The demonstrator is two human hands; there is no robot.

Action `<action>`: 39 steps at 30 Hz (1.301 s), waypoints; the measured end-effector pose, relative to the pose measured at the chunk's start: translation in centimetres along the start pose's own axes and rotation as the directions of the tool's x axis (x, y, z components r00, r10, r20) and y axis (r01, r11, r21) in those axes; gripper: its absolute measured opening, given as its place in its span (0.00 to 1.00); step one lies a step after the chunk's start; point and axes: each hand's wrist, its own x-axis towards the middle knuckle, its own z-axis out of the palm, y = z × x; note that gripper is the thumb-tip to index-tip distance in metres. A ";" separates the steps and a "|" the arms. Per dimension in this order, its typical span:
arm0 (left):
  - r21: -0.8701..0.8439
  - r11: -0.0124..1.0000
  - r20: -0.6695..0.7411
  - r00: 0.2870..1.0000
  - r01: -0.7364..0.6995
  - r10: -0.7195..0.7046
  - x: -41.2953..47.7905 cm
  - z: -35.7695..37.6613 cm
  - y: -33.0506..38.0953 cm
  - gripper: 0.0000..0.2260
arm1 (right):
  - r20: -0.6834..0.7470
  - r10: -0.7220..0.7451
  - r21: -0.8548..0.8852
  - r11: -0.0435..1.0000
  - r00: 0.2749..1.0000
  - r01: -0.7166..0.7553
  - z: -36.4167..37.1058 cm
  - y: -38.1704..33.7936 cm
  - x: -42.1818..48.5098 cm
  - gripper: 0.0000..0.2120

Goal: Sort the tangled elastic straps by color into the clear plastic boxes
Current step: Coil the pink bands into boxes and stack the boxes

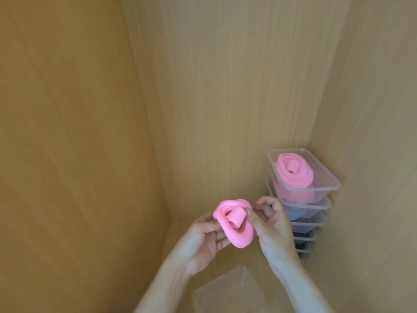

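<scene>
I hold a rolled pink elastic strap (232,222) between both hands, low in the middle of the view. My left hand (203,240) grips the roll from the left and below. My right hand (270,222) pinches its right side with thumb and fingers. A second rolled pink strap (293,171) lies in the top clear plastic box (329,179) of a stack at the right. The boxes beneath hold darker straps, blurred through the plastic.
The stack of clear boxes (309,222) stands in the back right corner of a wooden cabinet. Another clear box (230,290) sits below my hands at the bottom edge. Wooden panels (79,132) close in on the left, back and right.
</scene>
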 end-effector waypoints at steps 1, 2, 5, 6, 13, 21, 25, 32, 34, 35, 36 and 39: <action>-0.037 0.999 -0.019 1.000 0.018 -0.019 0.0 0.1 -0.5 0.13 | -0.034 -0.021 -0.019 1.000 0.999 0.020 0.1 0.3 -0.1 0.11; -0.072 0.997 -0.046 0.998 0.040 -0.044 0.1 0.2 -1.1 0.13 | -0.052 -0.050 -0.071 0.996 0.997 0.047 0.3 0.8 -0.3 0.12; -0.124 0.990 -0.160 0.983 0.073 -0.093 0.5 0.2 -2.6 0.13 | -0.070 -0.081 -0.180 0.981 0.994 0.068 0.3 2.1 -1.3 0.13; -0.117 0.991 -0.198 0.976 0.065 -0.087 0.5 0.1 -3.0 0.12 | -0.081 -0.062 -0.202 0.978 0.995 0.045 0.1 2.4 -1.5 0.11; 0.137 0.990 -0.425 0.901 -0.034 0.090 -0.2 -2.1 -6.0 0.06 | -0.003 0.188 -0.345 0.922 0.982 -0.177 -0.6 4.5 -4.4 0.16; 0.302 0.945 -0.284 0.958 0.129 -0.040 -3.8 -5.6 -7.4 0.19 | 0.022 0.387 -0.443 0.831 0.922 -0.338 -3.4 6.5 -5.6 0.09; 0.447 0.888 -0.232 0.973 0.111 -0.006 -5.3 -6.6 -7.3 0.18 | 0.048 0.391 -0.454 0.828 0.919 -0.328 -4.2 7.7 -6.2 0.08; 0.804 0.594 -0.299 0.889 0.039 0.347 -6.4 -7.8 -11.4 0.13 | 0.184 0.450 -0.698 0.686 0.874 -0.206 -4.7 10.7 -7.6 0.14; 0.909 0.416 -0.160 0.911 -0.014 0.379 -6.4 -8.2 -12.9 0.13 | 0.231 0.407 -0.759 0.643 0.884 -0.098 -4.4 11.7 -7.9 0.15; 0.938 0.344 -0.105 0.920 -0.034 0.377 -6.2 -8.3 -13.5 0.13 | 0.254 0.380 -0.783 0.621 0.890 -0.042 -4.3 12.2 -8.1 0.15; 0.957 0.288 -0.079 0.931 -0.030 0.357 -6.1 -8.4 -14.1 0.13 | 0.270 0.357 -0.803 0.595 0.894 0.004 -4.2 12.7 -8.2 0.14; 0.991 0.107 -0.105 0.956 0.078 0.276 -5.5 -8.9 -15.6 0.19 | 0.281 0.336 -0.880 0.464 0.899 0.101 -4.2 13.6 -8.7 0.10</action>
